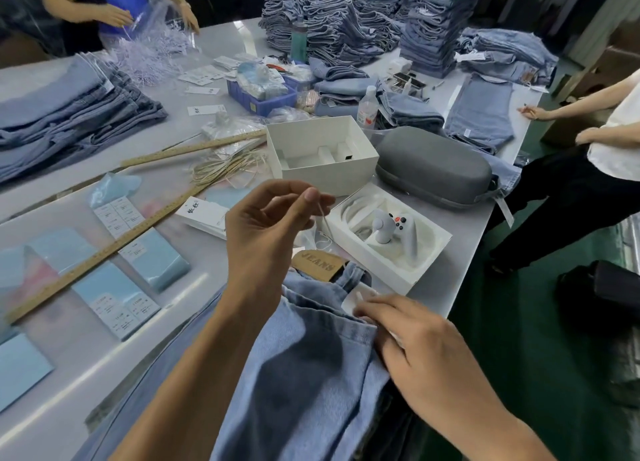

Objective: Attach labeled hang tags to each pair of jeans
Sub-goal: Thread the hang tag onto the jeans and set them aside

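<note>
Tagging Station: String Held Above Waistband

Grey worktable (214,44) carries stacked denim at twelve o'clock. Jeans (311,374) lie at six o'clock, brown patch (318,264) uppermost. Left hand (266,228) pinches a thin white string (321,212) raised above them. Right hand (415,342) grips the waistband and a white hang tag (356,297) at five o'clock

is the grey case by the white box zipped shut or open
Shut, as far as shown: the grey case lies flat beside the white box, halves together, nothing showing inside.
</note>
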